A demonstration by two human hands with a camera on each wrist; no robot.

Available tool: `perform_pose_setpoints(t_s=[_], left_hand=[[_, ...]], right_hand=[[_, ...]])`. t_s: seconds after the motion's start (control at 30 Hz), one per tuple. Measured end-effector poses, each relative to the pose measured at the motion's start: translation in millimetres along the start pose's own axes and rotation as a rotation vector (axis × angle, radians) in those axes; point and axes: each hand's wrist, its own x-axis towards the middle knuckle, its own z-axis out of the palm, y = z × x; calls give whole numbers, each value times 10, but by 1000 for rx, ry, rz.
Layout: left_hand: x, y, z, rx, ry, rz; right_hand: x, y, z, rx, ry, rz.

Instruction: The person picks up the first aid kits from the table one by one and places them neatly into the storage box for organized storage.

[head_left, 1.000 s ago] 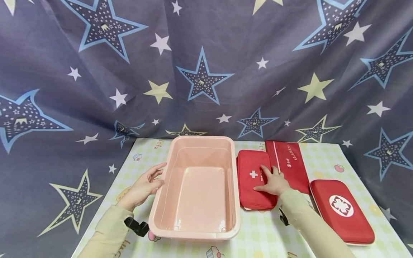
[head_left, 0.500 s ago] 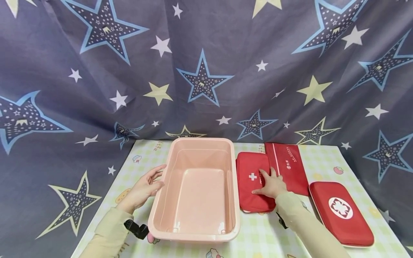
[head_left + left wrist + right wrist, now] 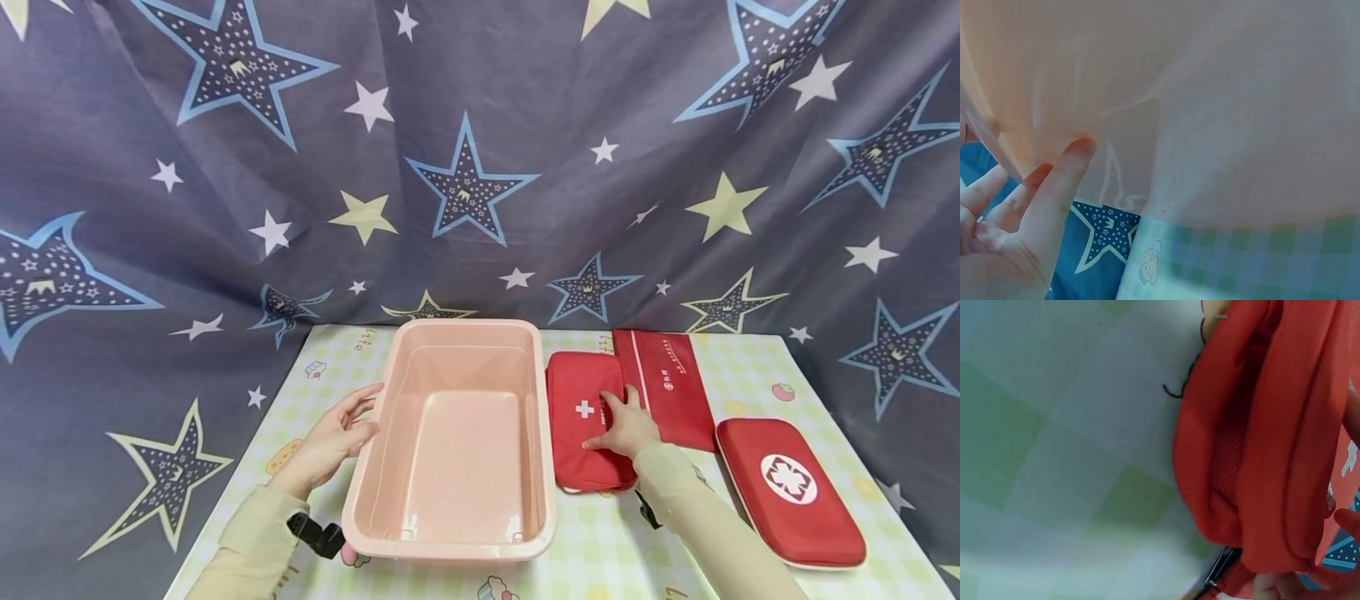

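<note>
An empty pink plastic tub (image 3: 467, 462) stands mid-table. My left hand (image 3: 326, 437) is at its left side, fingertips at the rim; in the left wrist view the thumb (image 3: 1066, 181) lies against the outer wall with the fingers extended. Right of the tub lies a red first aid pouch (image 3: 577, 379) with a white cross. My right hand (image 3: 628, 429) grips its right part, thumb and fingers spread across the top. From the right wrist, the soft side of the pouch (image 3: 1266, 456) shows close up, with fingertips along its edges.
A flat red bag (image 3: 678, 392) with white print lies behind and right of the pouch, near the back edge. Farther right sits a red hard-shell case (image 3: 825, 521) with a white emblem. A checked cloth (image 3: 600, 550) covers the table; a starry curtain (image 3: 510, 75) hangs behind.
The right hand's fingers have drawn in a little on the pouch, which has barely moved. The left hand keeps its place at the tub.
</note>
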Motion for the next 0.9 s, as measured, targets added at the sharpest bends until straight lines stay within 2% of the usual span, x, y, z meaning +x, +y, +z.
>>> perform_pose_setpoints(t_s=[0.37, 0.6, 0.8, 0.9], left_hand=[[-1, 19, 13, -3, 8, 8], [-12, 0, 31, -3, 21, -2], [-25, -16, 32, -8, 7, 7], [-19, -21, 20, -8, 14, 23]], right_hand=[[-4, -18, -21, 9, 32, -39], [-12, 28, -49, 9, 108, -96], [-26, 48, 17, 15, 57, -50], [-25, 13, 35, 12, 56, -58]])
